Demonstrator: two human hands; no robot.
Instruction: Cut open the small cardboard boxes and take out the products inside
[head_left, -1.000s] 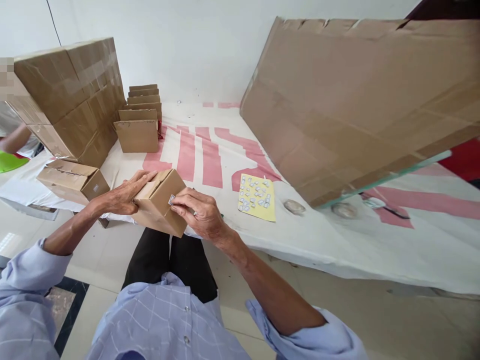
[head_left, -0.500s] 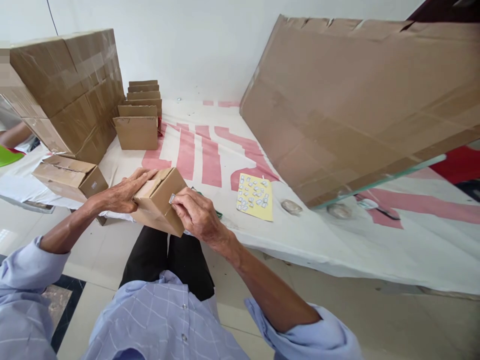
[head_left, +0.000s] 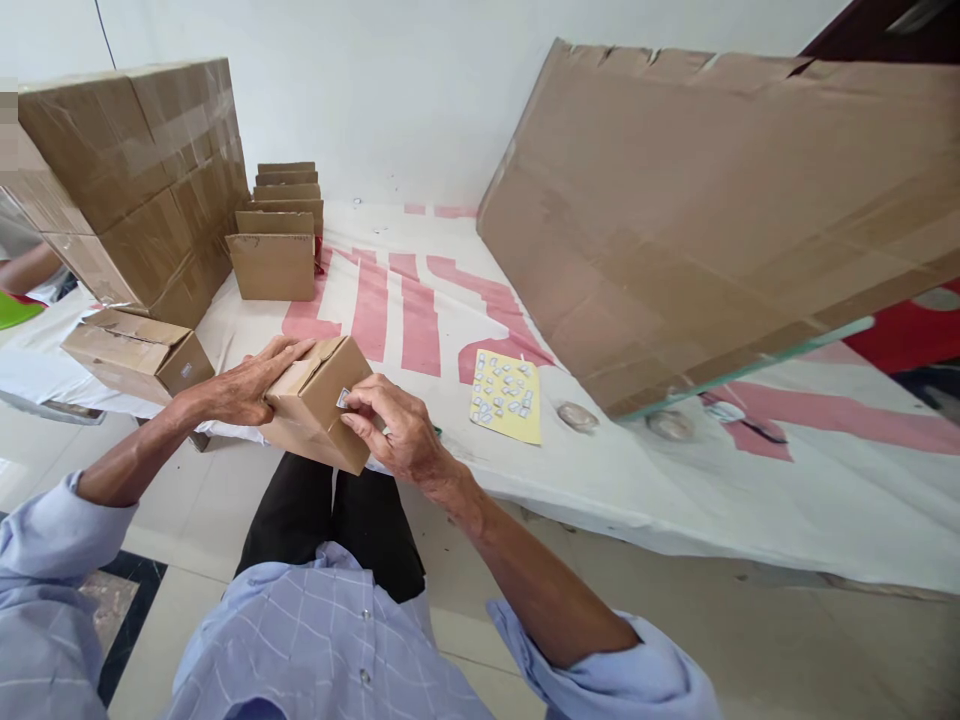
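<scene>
One long surface [head_left: 600, 480], covered in white cloth with pink strips, ran across the view. A big cardboard panel [head_left: 697, 220] leaned over its right part, while a tall stack of taped boxes [head_left: 142, 190] stood at the left. Just right of that stack sat a row of open cartons [head_left: 271, 268], one behind another with their flaps up. A closed box [head_left: 124, 355] lay in front of the stack, near the surface's front edge.

Another box [head_left: 319, 420], shut along its top, was held tilted above the person's knees, by the front edge; whether it also touched the surface could not be told. The left hand [head_left: 244, 392] gripped this box, fingers laid over its top and thumb against the side. The right hand [head_left: 397, 425] was narrowed to a pinch, its thumb and fingertips holding a label at the box's end face.

A yellow sheet [head_left: 517, 430] lay flat to the right of the hands, dotted with small pale stickers [head_left: 521, 404]. Just beside it rested a round translucent item [head_left: 577, 417]. Smallest was the pinched label [head_left: 343, 398], whitish with a dark outline; its print was too small to read.
</scene>
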